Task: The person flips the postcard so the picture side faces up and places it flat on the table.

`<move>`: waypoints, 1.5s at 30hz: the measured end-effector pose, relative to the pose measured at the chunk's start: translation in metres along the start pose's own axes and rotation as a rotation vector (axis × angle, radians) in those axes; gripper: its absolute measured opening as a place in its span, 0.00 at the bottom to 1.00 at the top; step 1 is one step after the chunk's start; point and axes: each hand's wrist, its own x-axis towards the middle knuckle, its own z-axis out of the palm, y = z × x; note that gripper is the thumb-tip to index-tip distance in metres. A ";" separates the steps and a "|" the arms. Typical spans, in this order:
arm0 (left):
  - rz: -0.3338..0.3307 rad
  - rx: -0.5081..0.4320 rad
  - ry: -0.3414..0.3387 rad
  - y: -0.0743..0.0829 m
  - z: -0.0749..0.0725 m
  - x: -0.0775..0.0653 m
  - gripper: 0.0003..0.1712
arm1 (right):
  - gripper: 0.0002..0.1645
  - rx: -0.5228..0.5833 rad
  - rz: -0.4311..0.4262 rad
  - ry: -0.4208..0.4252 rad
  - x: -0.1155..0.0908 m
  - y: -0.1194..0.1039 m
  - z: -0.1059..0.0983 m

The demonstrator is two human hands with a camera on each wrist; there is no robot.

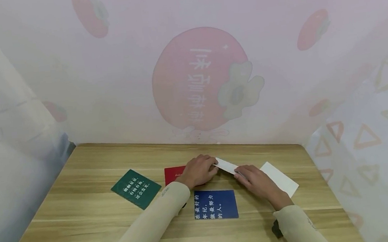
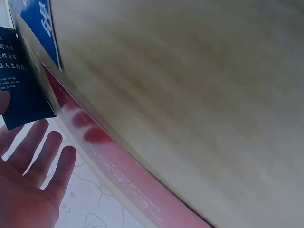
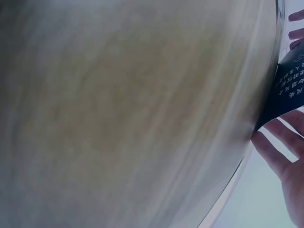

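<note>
Both hands hold one card [image 1: 226, 165] tilted above the far part of the table, its white side showing in the head view. My left hand [image 1: 199, 171] pinches the card's left end. At the right end, my right hand [image 1: 258, 181] grips it. Seen from the left wrist, the card's dark printed face [image 2: 26, 92] carries white writing, with a thumb tip at the frame edge. The right wrist view shows that dark face [image 3: 287, 90] too, fingers around its edge. A red card [image 1: 173, 174] lies partly hidden behind my left hand.
A green card [image 1: 136, 189] lies on the left of the wooden table [image 1: 83, 225]. Nearer the front is a blue card [image 1: 216, 204] with white writing. A white card [image 1: 281, 179] lies partly behind the right hand. Printed curtains [image 1: 134, 103] stand around the table.
</note>
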 end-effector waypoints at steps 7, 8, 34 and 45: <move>0.014 -0.021 -0.005 -0.002 -0.001 0.001 0.17 | 0.26 0.025 0.018 -0.037 0.001 0.001 -0.002; 0.016 -0.022 -0.007 -0.002 -0.001 0.001 0.17 | 0.26 0.026 0.018 -0.039 0.000 0.000 -0.003; 0.085 -0.039 0.029 -0.013 -0.004 -0.001 0.15 | 0.24 0.063 0.056 -0.006 -0.001 0.000 -0.004; 0.120 -0.070 0.034 -0.017 -0.006 -0.003 0.13 | 0.24 0.062 0.069 0.032 -0.002 0.002 -0.006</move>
